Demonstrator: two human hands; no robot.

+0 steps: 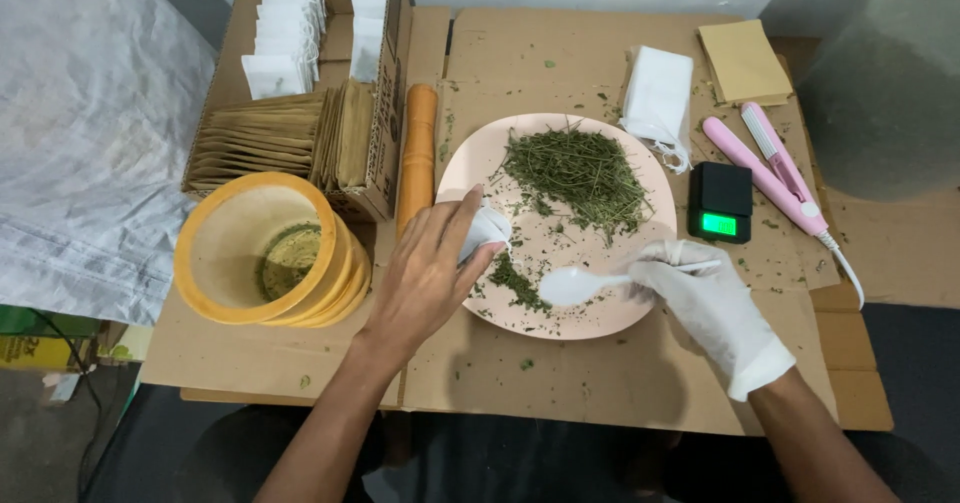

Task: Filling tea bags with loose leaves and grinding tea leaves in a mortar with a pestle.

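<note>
My left hand pinching a small white bag, my gloved right hand gripping a white spoon, pink plate holding dried green herbs at twelve o'clock, yellow bowls at nine o'clock

Plate mid bench, herb pile on its far half. Stacked bowls left of plate, box of sachets behind them. Scale just right of plate, sealer right of scale. Bag stack behind plate, envelopes far right.
</note>
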